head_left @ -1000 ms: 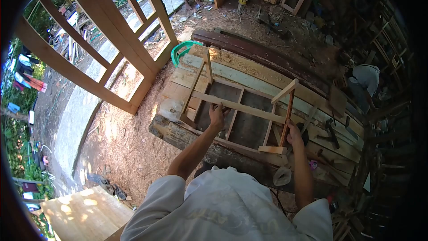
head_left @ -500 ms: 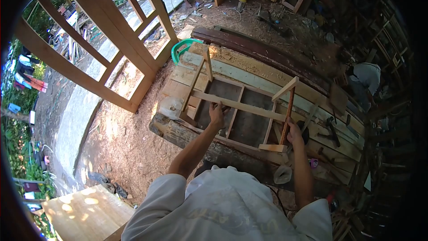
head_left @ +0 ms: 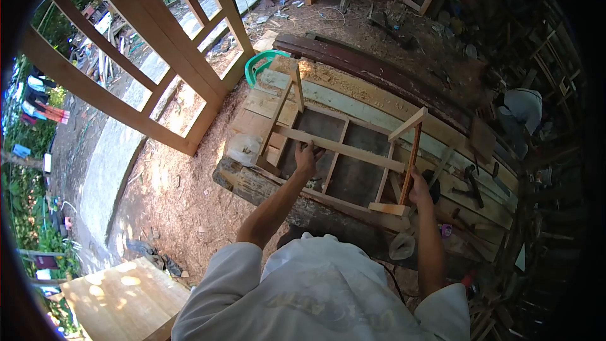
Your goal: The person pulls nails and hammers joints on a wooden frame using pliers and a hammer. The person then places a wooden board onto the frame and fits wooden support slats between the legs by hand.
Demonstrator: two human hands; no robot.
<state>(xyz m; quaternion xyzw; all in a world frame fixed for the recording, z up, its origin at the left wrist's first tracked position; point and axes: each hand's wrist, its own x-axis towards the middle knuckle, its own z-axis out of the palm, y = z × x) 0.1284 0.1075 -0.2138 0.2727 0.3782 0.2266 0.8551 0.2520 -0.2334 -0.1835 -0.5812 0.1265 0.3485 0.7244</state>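
Observation:
A small wooden frame (head_left: 353,149), with a long middle bar and upright pieces at both ends, stands above the plank workbench. My left hand (head_left: 306,159) is closed around the middle bar, left of its centre. At the right end, my right hand (head_left: 419,188) grips the reddish-edged end piece (head_left: 413,148). Beneath lies a flat wooden lattice (head_left: 345,130) with dark openings. The fingertips of my right hand are partly hidden behind the end piece.
A hammer (head_left: 473,187) and a handsaw (head_left: 501,180) lie on the right of the bench. A clear plastic bag (head_left: 242,149) sits at its left end, near a green plastic chair (head_left: 254,68). A large slatted wooden frame (head_left: 158,38) stands at left. Two other people are farther off.
The view has shifted slightly, so the scene sits a little lower and to the right. Both hands keep their hold on the wooden frame.

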